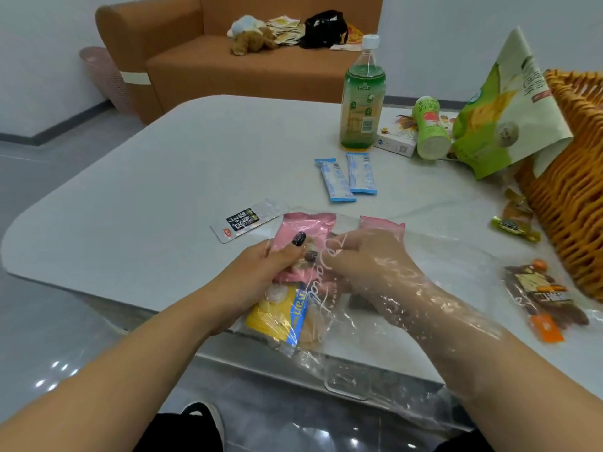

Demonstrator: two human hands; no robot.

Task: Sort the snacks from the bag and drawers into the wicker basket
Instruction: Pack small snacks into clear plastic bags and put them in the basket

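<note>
Left hand: outside the clear bag, your thumb and fingers pinching the pink packet through the film.
Right hand: inside the bag to the forearm, fingers curled at the same pink packet; you cannot tell from here whether they have closed on it.
Bag: lying at the near counter edge, its handle end hanging off toward your lap; a yellow packet sits in that low end.
Basket: at the far right of the counter, only partly in view.
Risk, spill: if you lift the pink packet with the bag dragging along, the yellow packet could slide out over the near edge, because part of the bag is unsupported.
Risk, snag: film clings to your right forearm, so a quick pull may carry the whole bag with it.
Risk, knock: the bottle stands upright and tall beside the green canister and green pouch; a wide sweep to the basket could tip it.
Open room: the left half of the counter is bare.
Route: the 2 blue sachets and the wrapped sweets lie near the basket, so go over them, not through.
</note>
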